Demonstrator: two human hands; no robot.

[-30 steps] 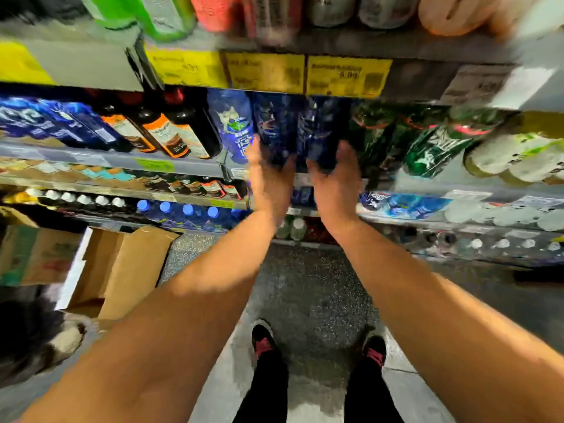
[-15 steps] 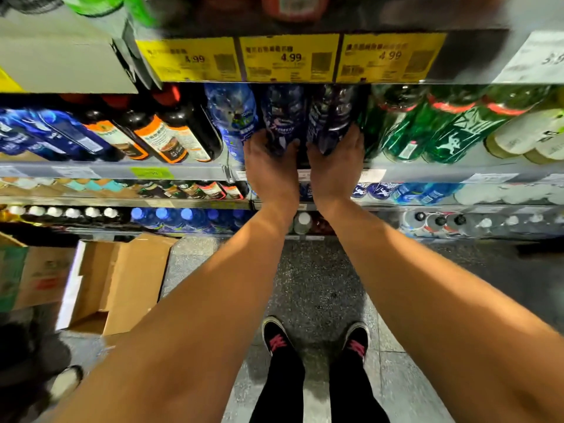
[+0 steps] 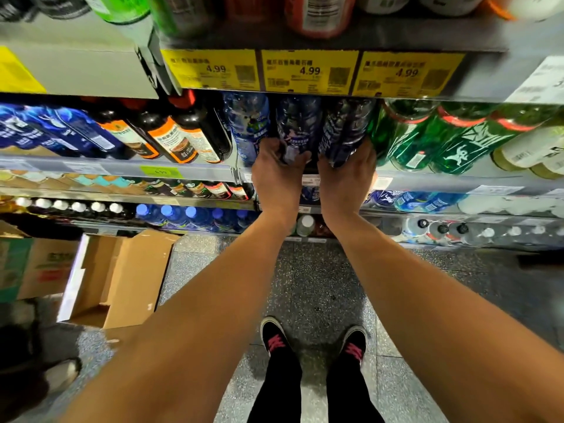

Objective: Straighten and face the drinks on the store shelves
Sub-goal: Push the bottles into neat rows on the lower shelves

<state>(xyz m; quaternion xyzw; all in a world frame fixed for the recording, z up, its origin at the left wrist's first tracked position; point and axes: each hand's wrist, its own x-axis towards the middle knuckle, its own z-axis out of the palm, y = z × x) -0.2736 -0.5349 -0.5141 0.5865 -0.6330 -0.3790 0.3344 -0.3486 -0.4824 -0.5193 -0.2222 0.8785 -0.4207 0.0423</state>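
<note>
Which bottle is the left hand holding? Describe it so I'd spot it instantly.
Find the three yellow 4.99 price tags. Below the middle tag, the left hand grips a dark purple bottle. A lighter blue bottle stands at its left; its twin sits in the right hand.

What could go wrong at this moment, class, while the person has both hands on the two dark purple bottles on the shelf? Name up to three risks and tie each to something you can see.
1. The left hand and right hand each grip a dark purple bottle low down, so one may tip.
2. The green bottles crowd the right-hand purple bottle and could get knocked.
3. The open cardboard box lies on the floor near the feet: a possible trip.
</note>
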